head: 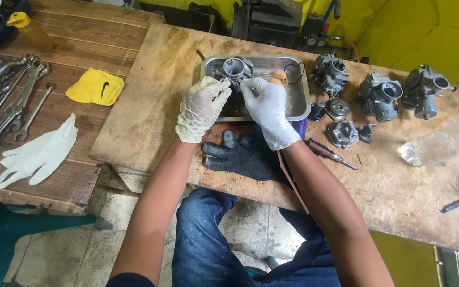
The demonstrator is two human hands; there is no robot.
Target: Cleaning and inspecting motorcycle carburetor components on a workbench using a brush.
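Both my hands wear white gloves and work over a shallow steel tray (299, 101) on a worn wooden board. My left hand (202, 109) grips a grey carburettor body (236, 68) at the tray's near left. My right hand (267, 109) pinches a thin metal tool (252, 90) against the carburettor. Small orange parts (279, 77) and a thin black ring lie in the tray. A dark fabric glove (240, 154) lies on the board just under my wrists.
Three more carburettors (381, 95) and loose parts sit right of the tray, with a screwdriver (328, 153) and a clear plastic bottle (442, 142). On the left bench lie several spanners (6, 106), a yellow cloth (94, 86) and a spare white glove (37, 154).
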